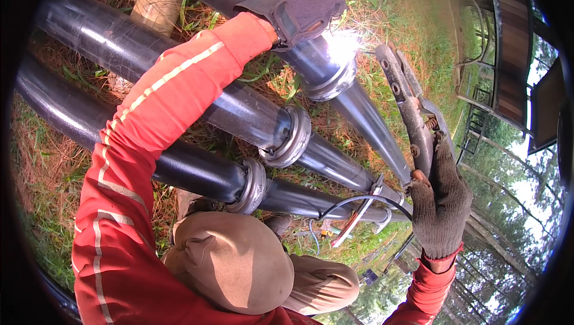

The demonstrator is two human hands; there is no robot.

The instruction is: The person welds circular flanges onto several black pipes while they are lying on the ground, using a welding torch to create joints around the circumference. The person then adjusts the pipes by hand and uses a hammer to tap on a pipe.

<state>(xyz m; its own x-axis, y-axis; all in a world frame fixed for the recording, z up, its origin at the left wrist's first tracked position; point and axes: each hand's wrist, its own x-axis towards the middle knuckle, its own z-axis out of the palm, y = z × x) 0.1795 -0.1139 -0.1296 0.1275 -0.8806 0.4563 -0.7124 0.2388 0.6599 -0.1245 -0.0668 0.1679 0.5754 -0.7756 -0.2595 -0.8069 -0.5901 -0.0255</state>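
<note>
My left hand (302, 11), in a dark glove with pale stripes, lies over the farthest black pipe (308, 62) with its fingers curled round the far side; the fingertips are hidden. Just right of it a white welding arc (344, 47) glares at the pipe's metal collar (333, 88), washing out the spot. In a grey knit glove, my right hand (441, 202) grips a worn electrode holder (409, 104), whose jaws point up toward the arc. A thin rod between jaws and arc is barely visible in the glare.
Two more black pipes with collars, a middle one (239, 110) and a near one (197, 172), run alongside. A wooden log (158, 5) lies under them at the far left. My bent knee (233, 259) is close in front. A black cable (353, 198) loops near the pipes' right ends.
</note>
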